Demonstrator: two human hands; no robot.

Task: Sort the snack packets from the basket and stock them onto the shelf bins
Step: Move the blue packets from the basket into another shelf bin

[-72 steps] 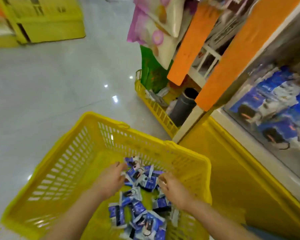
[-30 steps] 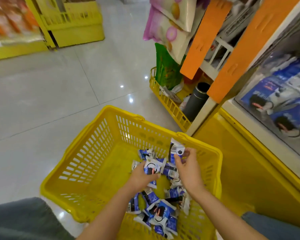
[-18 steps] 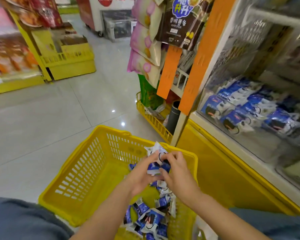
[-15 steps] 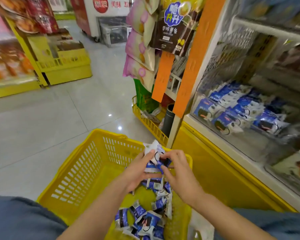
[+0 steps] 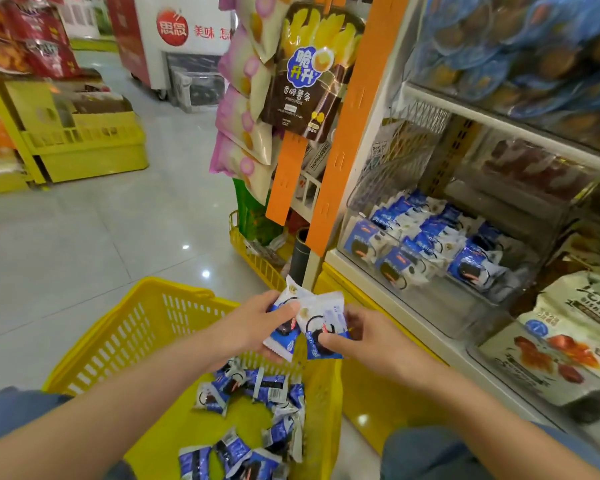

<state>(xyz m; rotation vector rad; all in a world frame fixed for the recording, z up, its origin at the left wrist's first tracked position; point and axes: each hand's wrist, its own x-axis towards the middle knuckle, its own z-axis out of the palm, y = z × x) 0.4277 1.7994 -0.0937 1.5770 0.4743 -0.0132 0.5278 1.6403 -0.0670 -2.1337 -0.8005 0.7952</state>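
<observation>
A yellow plastic basket (image 5: 125,336) stands on the floor below me, with several blue-and-white snack packets (image 5: 253,393) lying loose in it. Above the basket's far right corner my left hand (image 5: 248,329) grips one such packet (image 5: 283,336). My right hand (image 5: 362,336) pinches a second packet (image 5: 326,322) right beside it; the two packets overlap. To the right, a clear shelf bin (image 5: 426,296) holds several of the same packets (image 5: 420,242).
Orange hanging strips (image 5: 336,150) with chip bags (image 5: 309,77) hang left of the shelf. A smaller yellow basket (image 5: 253,259) with odds and ends sits behind. A neighbouring bin (image 5: 551,375) holds beige bags. Grey tiled floor (image 5: 84,254) lies to the left.
Both hands have lifted out of the basket with packets and risen toward the shelf side. My view has tilted up, bringing the shelf bins into sight.
</observation>
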